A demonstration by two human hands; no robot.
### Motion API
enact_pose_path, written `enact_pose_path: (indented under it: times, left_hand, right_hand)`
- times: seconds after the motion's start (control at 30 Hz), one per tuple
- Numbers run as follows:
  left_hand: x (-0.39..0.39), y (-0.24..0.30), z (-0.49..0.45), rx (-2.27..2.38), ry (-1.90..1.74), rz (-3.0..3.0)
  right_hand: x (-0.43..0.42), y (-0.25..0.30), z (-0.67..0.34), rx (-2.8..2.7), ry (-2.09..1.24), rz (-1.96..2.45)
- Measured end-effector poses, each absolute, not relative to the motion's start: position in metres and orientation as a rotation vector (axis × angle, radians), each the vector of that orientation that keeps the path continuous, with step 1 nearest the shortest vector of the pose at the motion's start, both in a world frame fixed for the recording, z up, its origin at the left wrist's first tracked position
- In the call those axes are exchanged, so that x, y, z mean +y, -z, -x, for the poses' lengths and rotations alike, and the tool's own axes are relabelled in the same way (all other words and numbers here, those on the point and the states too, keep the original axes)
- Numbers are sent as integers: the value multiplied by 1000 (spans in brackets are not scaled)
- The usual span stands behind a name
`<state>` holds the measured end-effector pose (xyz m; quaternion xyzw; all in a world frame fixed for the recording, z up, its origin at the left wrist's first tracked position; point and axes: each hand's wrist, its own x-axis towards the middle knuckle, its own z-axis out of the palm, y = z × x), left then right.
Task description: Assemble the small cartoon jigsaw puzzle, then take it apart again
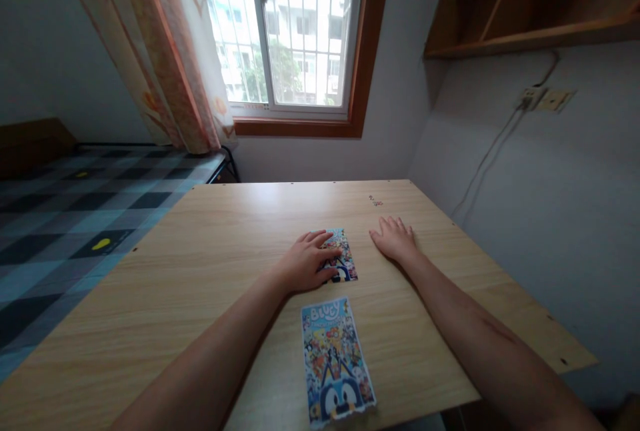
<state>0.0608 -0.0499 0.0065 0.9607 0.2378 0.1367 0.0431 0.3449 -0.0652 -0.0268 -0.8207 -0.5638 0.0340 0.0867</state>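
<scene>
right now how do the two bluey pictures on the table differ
The far picture lies partly under the left hand, so only part shows; the near picture lies uncovered between the forearms with no hand on it. The near picture shows its "Bluey" title and a ragged bottom edge; the far picture's top is hidden. Both lie flat on the table with the same busy cartoon print. The right hand rests beside the far picture.

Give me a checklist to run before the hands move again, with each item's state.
1. Left hand on the far card: ok, fingers rest on its left part.
2. Right hand free: ok, flat on the table, holding nothing.
3. Right hand clear of far card: ok, a gap of bare wood between them.
4. Near card untouched: ok, it lies flat between the forearms.
5. Near card fully on the table: not ok, its lower end overhangs the near edge.
6. Far card's condition under the hand: cannot tell.
</scene>
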Motion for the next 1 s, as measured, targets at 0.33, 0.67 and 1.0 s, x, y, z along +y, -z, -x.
enact_pose_path:
  times: [0.33,0.67,1.0]
  left_hand:
    - [-47,-3,-60,713,-438,-2929]
    - [-36,3,-60,864,-656,-2746]
    - [-11,10,-51,1230,-1142,-2188]
  right_hand:
    - [-48,44,-358,-1602,-89,2470]
    - [-11,34,-385,-1578,-121,2508]
    - [3,41,-405,-1528,23,2351]
